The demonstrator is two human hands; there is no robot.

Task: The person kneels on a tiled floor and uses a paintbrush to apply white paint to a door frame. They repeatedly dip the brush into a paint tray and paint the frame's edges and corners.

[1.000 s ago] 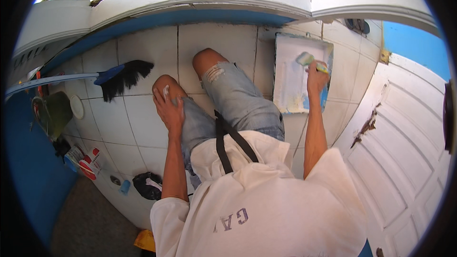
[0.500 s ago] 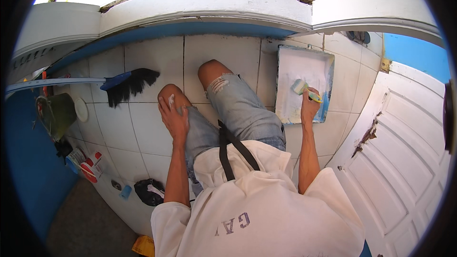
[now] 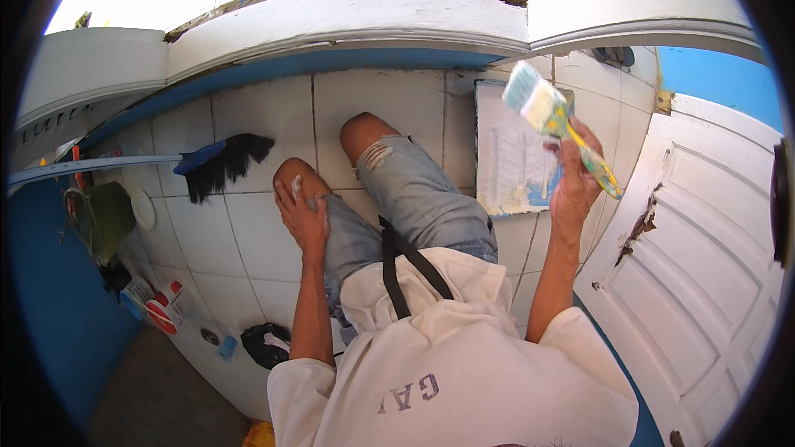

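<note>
Head view, looking down on a seated person over a white tiled floor. Right hand: arm raised, elbow bent, forearm rising from the lower middle; fingers clenched around the handle of one paintbrush. Brush tilted, bristle end up and to the far left, white paint on the bristles, handle end pointing down to the right. Brush held in the air, over the right edge of the paint tray and not touching it. Left hand: arm straight, palm down, fingers spread flat on the left knee; it holds nothing.

Count:
- Hands: two, both the person's own.
- Paintbrush: one.
- Paint tray: one, blue-rimmed, coated white, on the floor just right of the right knee.
- Broom: one, black bristles, blue handle, lying on the floor far left of the left knee.
- Knees: two, bare below jean shorts.
- Door: one, white, panelled, at right, paint chipped near its left edge.

Small items lie along the near left wall; too small to identify.
</note>
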